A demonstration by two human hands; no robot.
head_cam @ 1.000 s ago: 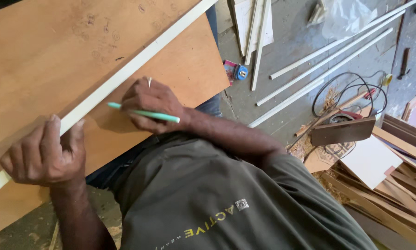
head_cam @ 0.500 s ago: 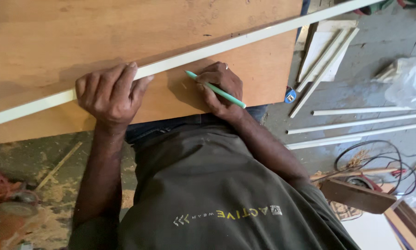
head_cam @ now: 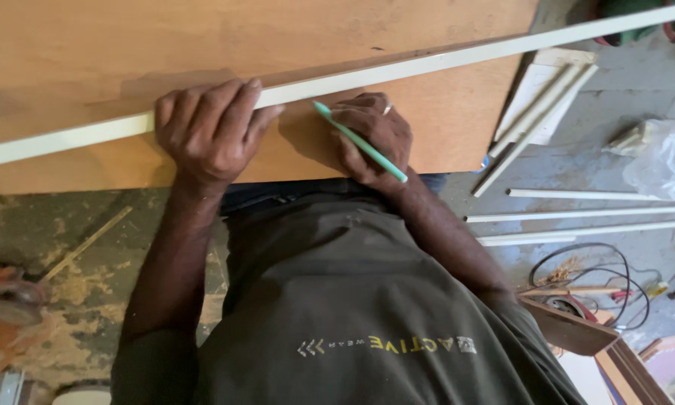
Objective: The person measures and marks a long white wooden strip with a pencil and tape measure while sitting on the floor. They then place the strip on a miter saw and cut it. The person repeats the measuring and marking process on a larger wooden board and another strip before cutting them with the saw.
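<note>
Now left hand (head_cam: 210, 131) fingers spread, pressing white strip (head_cam: 427, 64); right hand (head_cam: 373, 135) fingers pinching green pencil (head_cam: 360, 142)

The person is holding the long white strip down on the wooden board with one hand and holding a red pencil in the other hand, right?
Not quite: the pencil is green, not red, as the head view shows. The rest holds: the left hand presses the long white strip onto the brown wooden board, and the right hand holds the pencil.
</note>
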